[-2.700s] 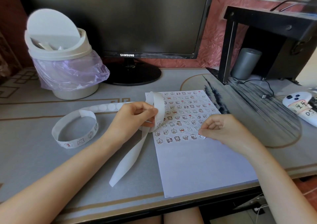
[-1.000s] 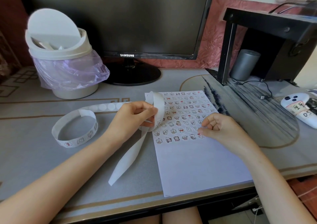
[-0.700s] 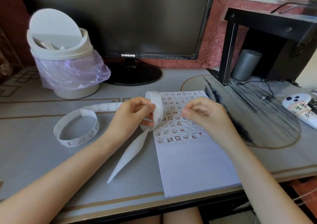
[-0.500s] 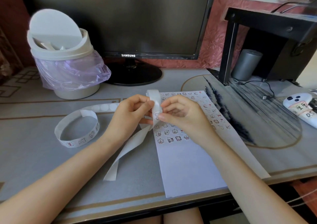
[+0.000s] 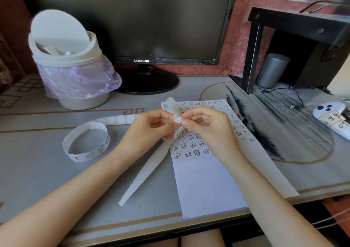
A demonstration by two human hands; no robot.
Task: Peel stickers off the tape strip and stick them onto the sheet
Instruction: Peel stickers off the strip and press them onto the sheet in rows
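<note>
Left hand (image 5: 151,127) grip is clamped thumb-and-fingers on the tape strip (image 5: 145,174) where it bends; right hand (image 5: 204,127) grip is closed thumb-to-forefinger on a sticker (image 5: 179,122) on that bend, hands almost touching. The strip loops up above the left hand, one tail runs down to the worktop (image 5: 37,171) just left of the sheet (image 5: 204,186), and the other runs left into a loose ring lying flat. The sheet lies flat under the right hand, far half covered in sticker rows, near half bare; bin (image 5: 75,72) and monitor (image 5: 132,19) stand behind.
</note>
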